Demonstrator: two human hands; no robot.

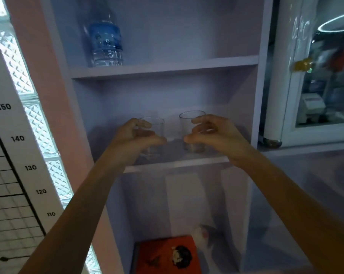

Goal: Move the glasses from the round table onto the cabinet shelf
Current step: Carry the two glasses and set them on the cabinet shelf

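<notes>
Both forearms rise from the bottom edge and reach into the cabinet [264, 80], meeting at its middle shelf [177, 164].

The left hand [135, 139] is curled round the left glass [158, 129]. Its fingers [145, 123] hook over the left side near the rim, and its thumb crosses the front lower down. The right hand [212, 135] grips the right glass [187, 123] the same way from the other side. Its fingers [200, 121] lie by the rim, and its thumb points left across the lower front. Neither hand is spread, and each makes a loose C about its glass. How firmly the fingers press cannot be told through the blur.

The two glasses are clear, upright tumblers. They are side by side but apart, with a gap between them and between the two thumbs. Their bases look to be down on the shelf, the right one set a little farther back.

On the shelf above, a water bottle [106, 40] with a blue label stands at the left. In the compartment below lies a red book [167, 256], with something pale and blurred just behind it.

Left of the cabinet hangs a height chart [17, 138] with printed numbers, against glass blocks. To the right stands a white glass-door cooler [285, 95].
</notes>
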